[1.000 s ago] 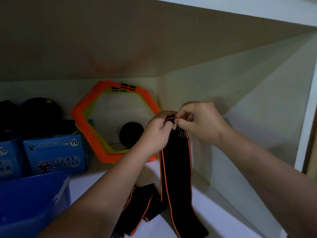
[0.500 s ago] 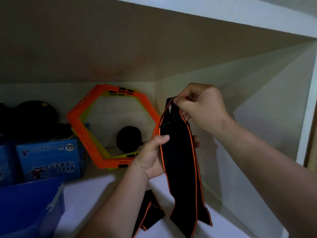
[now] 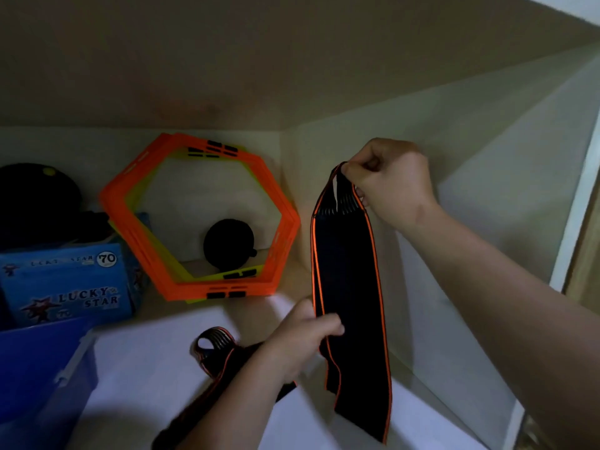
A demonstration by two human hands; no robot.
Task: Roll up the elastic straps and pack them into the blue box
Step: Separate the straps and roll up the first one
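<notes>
Left hand (image 3: 300, 344) now lower on strap (image 3: 349, 287)

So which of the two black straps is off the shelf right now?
The orange-edged strap hanging between both hands: right hand pinches its top, left hand grips lower down. The other strap lies on the shelf.

strap (image 3: 349, 287): matt black elastic cloth | hexagon frames (image 3: 279, 235): smooth plastic | blue box (image 3: 42, 378): likely glossy plastic
</notes>
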